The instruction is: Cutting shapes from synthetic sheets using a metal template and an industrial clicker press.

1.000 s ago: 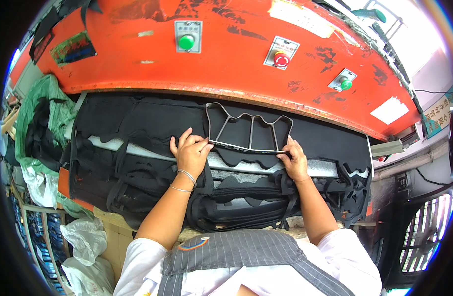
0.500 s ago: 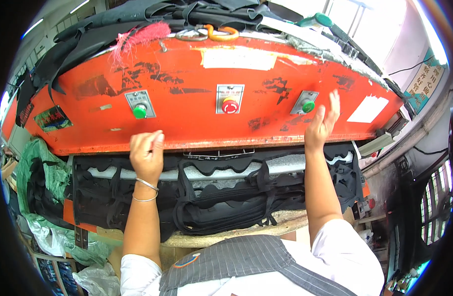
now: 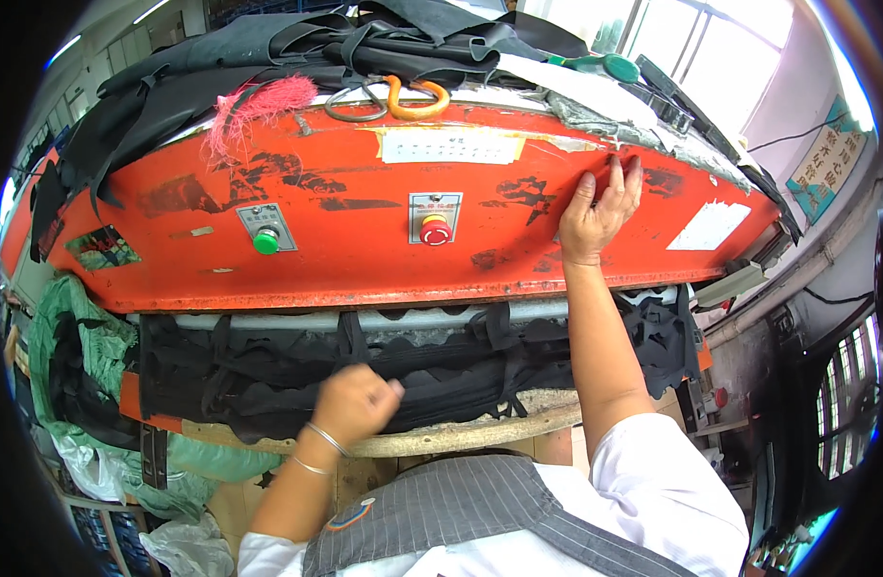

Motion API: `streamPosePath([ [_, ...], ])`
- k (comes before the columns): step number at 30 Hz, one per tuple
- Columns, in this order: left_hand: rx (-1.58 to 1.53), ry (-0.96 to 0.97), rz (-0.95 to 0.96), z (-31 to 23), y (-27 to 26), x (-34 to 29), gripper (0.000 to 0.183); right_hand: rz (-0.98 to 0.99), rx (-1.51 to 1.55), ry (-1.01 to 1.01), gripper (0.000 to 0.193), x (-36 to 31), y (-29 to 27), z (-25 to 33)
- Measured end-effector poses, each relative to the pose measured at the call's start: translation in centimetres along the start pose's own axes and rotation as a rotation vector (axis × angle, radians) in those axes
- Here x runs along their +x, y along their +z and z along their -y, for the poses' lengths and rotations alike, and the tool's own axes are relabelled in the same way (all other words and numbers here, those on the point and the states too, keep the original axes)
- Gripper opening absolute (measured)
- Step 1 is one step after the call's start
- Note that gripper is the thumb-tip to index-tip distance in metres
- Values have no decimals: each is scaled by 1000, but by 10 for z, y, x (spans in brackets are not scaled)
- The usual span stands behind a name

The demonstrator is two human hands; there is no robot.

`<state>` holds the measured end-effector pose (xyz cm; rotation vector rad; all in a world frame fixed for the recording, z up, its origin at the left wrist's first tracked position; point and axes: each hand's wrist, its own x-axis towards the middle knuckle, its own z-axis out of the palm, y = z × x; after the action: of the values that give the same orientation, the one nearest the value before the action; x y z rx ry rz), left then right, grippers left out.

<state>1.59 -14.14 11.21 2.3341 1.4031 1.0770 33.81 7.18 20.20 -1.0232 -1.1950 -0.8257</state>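
My right hand (image 3: 603, 212) is raised against the red machine beam (image 3: 345, 236), its fingers spread and pointing up. It covers the place of the right green button, which is hidden. My left hand (image 3: 358, 409), slightly blurred, hovers with curled fingers over the near edge of the black cut-out material (image 3: 441, 389); nothing shows in it. That material lies in strips and loops along the bed under the beam. On the beam's face are a green button (image 3: 265, 241) at the left and a red stop button (image 3: 436, 229) in the middle.
Black sheets (image 3: 393, 43) are heaped on top of the beam, with pink strings (image 3: 259, 101), an orange curved handle (image 3: 417, 99) and a dark ring (image 3: 355, 106) at its edge. A wooden edge (image 3: 461, 438) runs along the bed's front. Green sacking (image 3: 71, 317) stands at left.
My left hand has come down from near the beam, toward me and to the right. My right hand has shifted left, over the right button. A wire handle below the beam is now out of sight.
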Motion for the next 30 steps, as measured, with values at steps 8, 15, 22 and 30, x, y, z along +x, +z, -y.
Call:
streamPosePath([
  [8,183,-215,176,-51,54,-59,23,143,209,78,45,-11,-27,7],
  [15,278,-296,92,-66,71,-63,20,568,286,207,48,-137,-113,23],
  [22,211,-316,107,-49,68,-44,18,1670,65,254,37,-151,-128,22],
  [30,159,-263,579,-5,64,-21,30,1752,0,232,26,-169,-138,2],
])
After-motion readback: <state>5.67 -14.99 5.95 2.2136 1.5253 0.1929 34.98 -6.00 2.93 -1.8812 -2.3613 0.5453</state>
